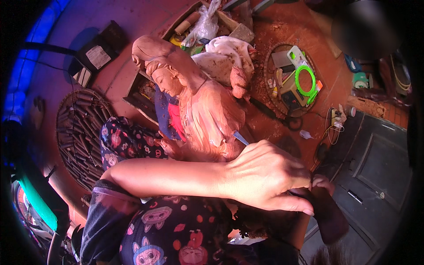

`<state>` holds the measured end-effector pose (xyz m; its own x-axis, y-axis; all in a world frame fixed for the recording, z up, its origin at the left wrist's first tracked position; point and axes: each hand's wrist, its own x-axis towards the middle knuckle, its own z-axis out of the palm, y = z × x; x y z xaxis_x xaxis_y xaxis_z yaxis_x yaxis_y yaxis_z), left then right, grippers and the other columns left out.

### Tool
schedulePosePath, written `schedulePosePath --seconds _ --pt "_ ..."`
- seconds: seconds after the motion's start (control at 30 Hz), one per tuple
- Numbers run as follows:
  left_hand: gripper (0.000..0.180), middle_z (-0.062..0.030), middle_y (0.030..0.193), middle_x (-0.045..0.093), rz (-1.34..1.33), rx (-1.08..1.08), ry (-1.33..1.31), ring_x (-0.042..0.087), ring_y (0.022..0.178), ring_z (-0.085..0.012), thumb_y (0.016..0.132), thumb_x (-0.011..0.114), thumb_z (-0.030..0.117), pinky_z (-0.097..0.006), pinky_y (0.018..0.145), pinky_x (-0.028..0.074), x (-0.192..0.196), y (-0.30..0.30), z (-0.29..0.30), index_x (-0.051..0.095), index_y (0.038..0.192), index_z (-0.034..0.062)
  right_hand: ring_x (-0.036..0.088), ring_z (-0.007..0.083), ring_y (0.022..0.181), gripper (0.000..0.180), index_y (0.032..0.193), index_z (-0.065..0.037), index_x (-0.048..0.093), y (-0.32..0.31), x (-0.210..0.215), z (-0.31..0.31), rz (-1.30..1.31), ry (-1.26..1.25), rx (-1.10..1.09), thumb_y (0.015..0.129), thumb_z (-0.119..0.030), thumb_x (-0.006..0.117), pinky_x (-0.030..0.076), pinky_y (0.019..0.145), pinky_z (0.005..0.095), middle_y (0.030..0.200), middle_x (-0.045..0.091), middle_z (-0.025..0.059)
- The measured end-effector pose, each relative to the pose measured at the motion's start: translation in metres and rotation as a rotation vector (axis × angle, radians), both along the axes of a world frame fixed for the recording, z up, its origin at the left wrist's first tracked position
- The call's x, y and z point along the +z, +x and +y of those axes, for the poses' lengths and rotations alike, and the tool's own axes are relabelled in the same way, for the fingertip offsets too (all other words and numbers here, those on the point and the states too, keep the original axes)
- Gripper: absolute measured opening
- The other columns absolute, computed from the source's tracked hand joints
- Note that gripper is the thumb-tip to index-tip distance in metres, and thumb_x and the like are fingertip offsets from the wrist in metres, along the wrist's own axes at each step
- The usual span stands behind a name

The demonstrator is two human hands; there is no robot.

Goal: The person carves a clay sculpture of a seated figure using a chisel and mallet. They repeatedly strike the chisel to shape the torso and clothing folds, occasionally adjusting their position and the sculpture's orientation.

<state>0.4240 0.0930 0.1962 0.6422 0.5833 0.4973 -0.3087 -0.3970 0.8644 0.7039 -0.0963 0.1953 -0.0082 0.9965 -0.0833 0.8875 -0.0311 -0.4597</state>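
Observation:
A carved reddish wooden statue (207, 110) of a robed figure with a tall headdress leans across my lap. My left hand (269, 176) reaches over from the left, closed around a chisel (240, 138). The chisel's metal blade comes out above my knuckles and meets the statue's lower robe; its handle is mostly hidden in the grip. Right of it, my right hand (324, 183) shows only a few curled fingers at a dark wooden mallet (327, 216). The mallet lies close to the handle end of the chisel. My right forearm is hidden.
Left, a round tray (73, 95) holds many chisels. A box (183, 15) with plastic and cloth (221, 57) stands behind the statue. A round basket (268, 66) holds a green ring (304, 81). Cords and a power strip (338, 117) lie near a dark cabinet panel (375, 163).

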Motion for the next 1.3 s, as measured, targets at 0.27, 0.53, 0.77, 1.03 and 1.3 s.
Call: schedulePosePath --seconds 0.27,0.53,0.77,1.03,1.3 --pt "0.036 -0.0012 0.067 0.05 -0.027 0.029 0.073 0.058 0.057 -0.0205 0.086 0.073 0.046 -0.036 0.042 0.036 -0.005 -0.001 0.0 0.065 0.085 0.0111 0.056 0.0216 0.078 0.035 0.1 -0.008 0.04 -0.019 -0.001 0.007 0.062 0.198 -0.076 0.082 0.011 0.064 0.049 0.079 0.0377 0.084 0.053 0.0077" --pt "0.037 -0.0013 0.067 0.051 0.002 0.013 0.141 0.058 0.056 -0.021 0.085 0.074 0.046 -0.036 0.042 0.036 -0.009 -0.006 0.004 0.063 0.082 0.0108 0.057 0.0223 0.074 0.033 0.097 -0.007 0.043 -0.035 0.003 0.027 0.146 0.415 -0.009 0.08 0.009 0.066 0.049 0.073 0.0378 0.084 0.054 0.008" --pt "0.036 -0.0018 0.067 0.055 -0.018 0.018 0.096 0.06 0.057 -0.0224 0.085 0.075 0.044 -0.036 0.043 0.038 -0.01 -0.007 0.004 0.064 0.081 0.0104 0.058 0.0231 0.075 0.033 0.095 -0.006 0.044 -0.028 0.011 0.037 -0.103 0.406 -0.029 0.078 0.01 0.067 0.05 0.072 0.0399 0.081 0.053 0.0087" --pt "0.039 -0.002 0.067 0.055 0.011 0.035 0.14 0.06 0.055 -0.0238 0.084 0.073 0.046 -0.037 0.044 0.041 -0.008 -0.013 0.013 0.061 0.077 0.0098 0.054 0.0236 0.076 0.037 0.1 -0.007 0.039 -0.016 -0.004 0.031 -0.066 0.365 0.017 0.08 0.011 0.064 0.049 0.078 0.0415 0.084 0.052 0.0095" --pt "0.04 -0.0044 0.069 0.056 0.012 -0.117 0.104 0.061 0.059 -0.0261 0.082 0.071 0.047 -0.039 0.044 0.043 0.012 0.0 -0.012 0.062 0.083 0.0076 0.054 0.0231 0.08 0.039 0.104 -0.007 0.035 0.005 -0.015 0.024 0.249 0.345 -0.005 0.082 0.008 0.064 0.047 0.08 0.041 0.087 0.049 0.0094"
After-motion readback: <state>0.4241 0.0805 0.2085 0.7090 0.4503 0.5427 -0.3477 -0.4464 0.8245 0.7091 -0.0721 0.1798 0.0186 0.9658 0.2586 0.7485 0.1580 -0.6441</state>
